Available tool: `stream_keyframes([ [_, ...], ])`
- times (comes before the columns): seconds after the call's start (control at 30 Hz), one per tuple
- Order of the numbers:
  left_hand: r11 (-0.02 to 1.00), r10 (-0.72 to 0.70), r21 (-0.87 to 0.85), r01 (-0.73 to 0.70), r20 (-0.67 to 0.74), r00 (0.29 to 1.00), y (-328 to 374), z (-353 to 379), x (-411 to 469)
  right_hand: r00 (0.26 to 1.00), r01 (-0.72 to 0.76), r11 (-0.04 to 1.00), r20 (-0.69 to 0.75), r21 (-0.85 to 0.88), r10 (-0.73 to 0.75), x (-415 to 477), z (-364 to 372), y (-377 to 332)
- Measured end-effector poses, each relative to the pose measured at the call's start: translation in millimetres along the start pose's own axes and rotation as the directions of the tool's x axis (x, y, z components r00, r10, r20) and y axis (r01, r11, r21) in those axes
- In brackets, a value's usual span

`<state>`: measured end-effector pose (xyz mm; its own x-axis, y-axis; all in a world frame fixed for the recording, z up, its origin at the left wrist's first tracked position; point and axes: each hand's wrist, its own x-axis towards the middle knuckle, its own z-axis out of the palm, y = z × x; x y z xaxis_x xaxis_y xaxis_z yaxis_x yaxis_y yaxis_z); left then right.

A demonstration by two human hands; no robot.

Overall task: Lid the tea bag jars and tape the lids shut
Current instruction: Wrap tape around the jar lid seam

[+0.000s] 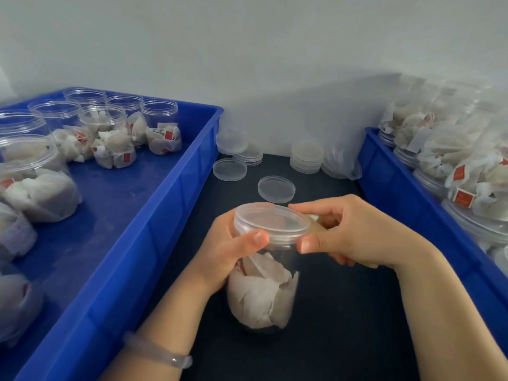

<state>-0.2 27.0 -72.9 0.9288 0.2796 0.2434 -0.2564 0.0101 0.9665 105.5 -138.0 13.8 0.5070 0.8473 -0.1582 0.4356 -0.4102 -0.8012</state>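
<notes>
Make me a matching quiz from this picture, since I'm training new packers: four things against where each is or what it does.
1. left hand
2. right hand
3. nearest loose lid
4. unlidded jars

A. stand in the left blue crate
B. grips the tea bag jar
C. lies on the dark mat
D. pinches the jar-top lid

Pairs: 1-B, 2-D, 3-C, 4-A

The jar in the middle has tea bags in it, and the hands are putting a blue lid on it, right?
Not blue. The head view shows the lid is clear plastic. Otherwise right: the jar holds tea bags, the left hand grips it and the right hand pinches the lid.
</notes>
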Motion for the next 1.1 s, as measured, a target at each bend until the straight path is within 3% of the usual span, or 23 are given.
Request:
stream_keyframes([
  [0.13, 0.995, -0.056, -0.083, 0.060, 0.051, 0.997, -1, -4, -3, 0.996, 0.058, 0.996, 0.066, 0.072, -0.062, 7, 11, 1],
  [0.27, 0.981, 0.023, 0.192, 0.000, -0.119, 0.993, 6, -1, 1, 0.997, 0.070, 0.994, -0.025, 0.078, -0.068, 10, 10, 8],
  [0.37, 0.960, 0.050, 0.278, -0.004, -0.159, 0.986, 3, 5, 1, 0.984, 0.087, 0.995, -0.153, -0.049, -0.093, 16, 13, 11],
  [0.57, 0.950, 0.089, 0.312, -0.002, -0.265, 0.960, -4, 4, 3, 0.986, 0.165, 0.970, 0.019, -0.177, -0.164, 12, 12, 7],
  [0.8, 0.950, 0.135, 0.313, -0.021, -0.347, 0.928, 0, 6, 4, 0.995, 0.080, 0.973, -0.035, -0.215, -0.090, 3, -1, 4],
  [0.9, 0.956, 0.140, 0.292, -0.035, -0.348, 0.927, 0, 2, 4, 0.996, 0.042, 0.970, -0.063, -0.240, -0.059, 5, -1, 4],
  [1.1, 0.964, 0.128, 0.258, -0.069, -0.220, 0.967, 2, -2, 1, 0.998, 0.008, 0.972, -0.063, -0.235, -0.023, 8, -2, 7],
])
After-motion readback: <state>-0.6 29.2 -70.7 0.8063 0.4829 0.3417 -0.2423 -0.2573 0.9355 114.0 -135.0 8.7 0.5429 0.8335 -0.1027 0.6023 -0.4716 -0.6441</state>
